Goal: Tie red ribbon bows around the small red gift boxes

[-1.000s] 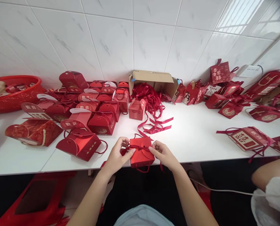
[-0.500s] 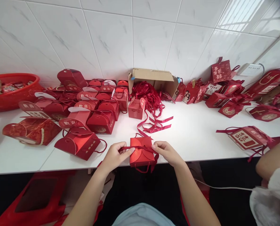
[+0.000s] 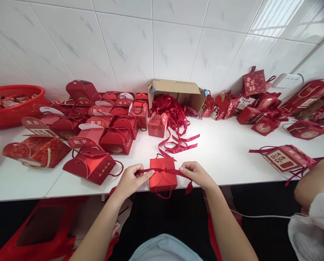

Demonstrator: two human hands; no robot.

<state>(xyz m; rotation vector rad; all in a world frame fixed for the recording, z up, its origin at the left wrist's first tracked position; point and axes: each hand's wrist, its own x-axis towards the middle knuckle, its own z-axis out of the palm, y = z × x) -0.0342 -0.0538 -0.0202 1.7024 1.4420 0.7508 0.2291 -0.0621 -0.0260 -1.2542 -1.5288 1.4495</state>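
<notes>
A small red gift box (image 3: 163,178) sits at the near edge of the white table (image 3: 227,156). A dark red ribbon (image 3: 175,172) runs across its top. My left hand (image 3: 131,178) pinches the ribbon's left end beside the box. On the box's other side, my right hand (image 3: 195,173) pinches the right end, and the tail hangs over the table edge. Both hands are closed on the ribbon, which is stretched taut between them.
Several red gift boxes (image 3: 96,125) crowd the left of the table. A cardboard box (image 3: 175,90) spilling loose red ribbons (image 3: 175,116) stands at the wall. More red boxes (image 3: 259,105) lie right. A red basket (image 3: 13,103) stands far left. Another person's arm (image 3: 314,181) is at right.
My hands have drawn apart, pulling the ribbon ends outward and tight across the box top. The right tail now hangs further right over the table edge.
</notes>
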